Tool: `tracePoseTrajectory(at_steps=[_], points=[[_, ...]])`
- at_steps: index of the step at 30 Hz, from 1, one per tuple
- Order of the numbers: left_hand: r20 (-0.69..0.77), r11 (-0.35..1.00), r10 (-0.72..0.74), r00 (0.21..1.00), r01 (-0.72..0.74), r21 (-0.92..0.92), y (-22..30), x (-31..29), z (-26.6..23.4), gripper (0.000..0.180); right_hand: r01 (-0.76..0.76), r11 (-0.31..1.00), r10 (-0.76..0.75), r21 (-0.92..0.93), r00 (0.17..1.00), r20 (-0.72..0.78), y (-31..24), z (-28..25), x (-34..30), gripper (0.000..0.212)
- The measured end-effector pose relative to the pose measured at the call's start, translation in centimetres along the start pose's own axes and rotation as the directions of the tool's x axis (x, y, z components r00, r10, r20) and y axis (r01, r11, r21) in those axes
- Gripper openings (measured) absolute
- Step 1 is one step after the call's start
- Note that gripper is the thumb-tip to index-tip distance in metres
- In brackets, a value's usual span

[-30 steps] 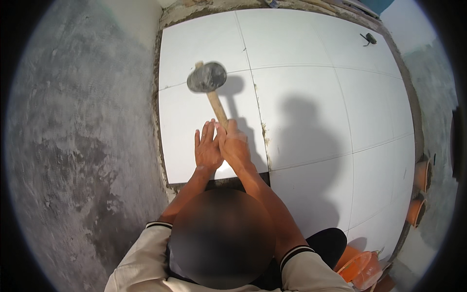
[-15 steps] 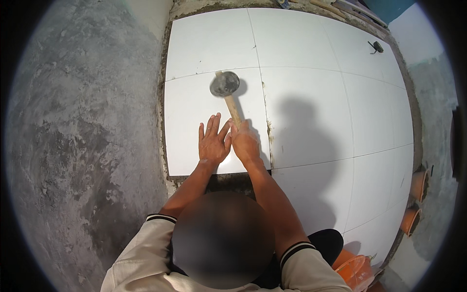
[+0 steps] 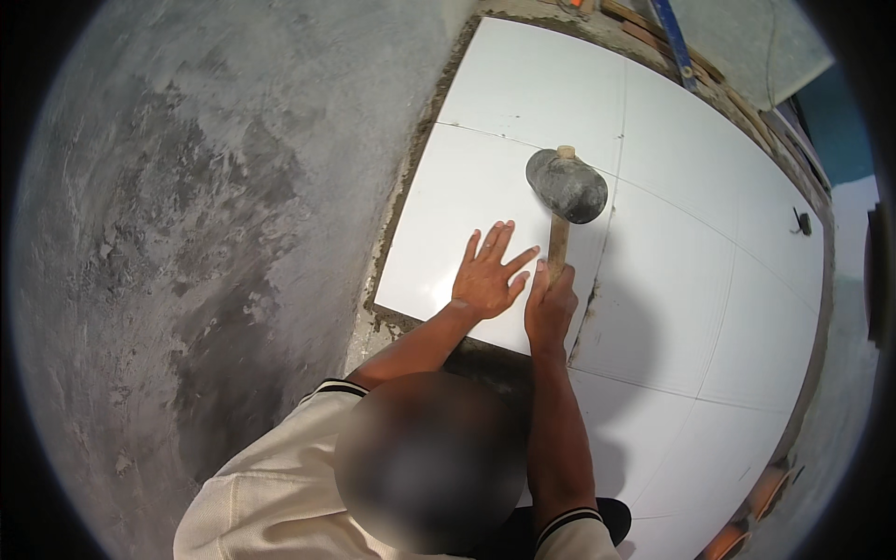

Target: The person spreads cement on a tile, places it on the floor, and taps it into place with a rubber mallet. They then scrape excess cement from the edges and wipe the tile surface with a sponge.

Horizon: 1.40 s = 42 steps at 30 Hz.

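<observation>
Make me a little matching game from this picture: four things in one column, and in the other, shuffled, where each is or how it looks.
1. Left hand
2. Right hand
3. Mallet
4. Blue bar

A. Dark at one end, with a wooden handle
B. Near the picture's upper edge
C. Spread out over a white tile
D. Closed around something

Pairs: 1-C, 2-D, 3-A, 4-B

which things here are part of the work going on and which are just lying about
In use:
- black-headed mallet, held in the right hand
- white tile under the spread left hand

Apparently lying about:
- small black object, far right
- blue bar, top
- orange containers, lower right
</observation>
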<state>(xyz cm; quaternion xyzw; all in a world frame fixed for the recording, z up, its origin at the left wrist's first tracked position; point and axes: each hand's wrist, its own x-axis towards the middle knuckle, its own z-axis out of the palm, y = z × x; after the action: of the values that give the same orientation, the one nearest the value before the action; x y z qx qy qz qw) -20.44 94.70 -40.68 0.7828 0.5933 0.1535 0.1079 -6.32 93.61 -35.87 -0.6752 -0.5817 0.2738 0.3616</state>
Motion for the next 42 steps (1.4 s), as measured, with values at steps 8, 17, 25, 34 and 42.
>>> tracePoseTrajectory(at_steps=[8,17,25,34,42], points=[[0.055,0.999,-0.038,0.998,0.038,-0.007,-0.6,-0.7,-0.1,0.077,0.203,0.979,-0.206,0.036,0.96,0.191,-3.3,2.8,4.9,0.035],[0.049,0.993,-0.079,0.996,0.083,-0.082,-1.1,0.1,0.3,0.083,0.131,0.986,-0.089,-0.106,0.94,0.33,-6.8,3.3,7.0,0.036],[0.085,0.997,-0.061,0.995,0.065,-0.052,-1.3,0.2,-0.4,0.07,0.187,0.958,-0.091,-0.216,0.916,0.392,-5.3,3.9,7.6,0.037],[-0.01,0.995,-0.032,0.999,0.03,-0.096,-1.4,0.2,-0.1,0.058,-0.01,0.989,0.052,-0.146,0.957,0.285,-6.1,1.5,7.4,0.037],[-0.182,0.888,-0.278,0.943,0.324,0.325,-14.2,12.0,0.8,0.074,-0.334,0.942,0.333,0.03,0.942,0.033,2.5,-8.3,-4.2,0.037]])
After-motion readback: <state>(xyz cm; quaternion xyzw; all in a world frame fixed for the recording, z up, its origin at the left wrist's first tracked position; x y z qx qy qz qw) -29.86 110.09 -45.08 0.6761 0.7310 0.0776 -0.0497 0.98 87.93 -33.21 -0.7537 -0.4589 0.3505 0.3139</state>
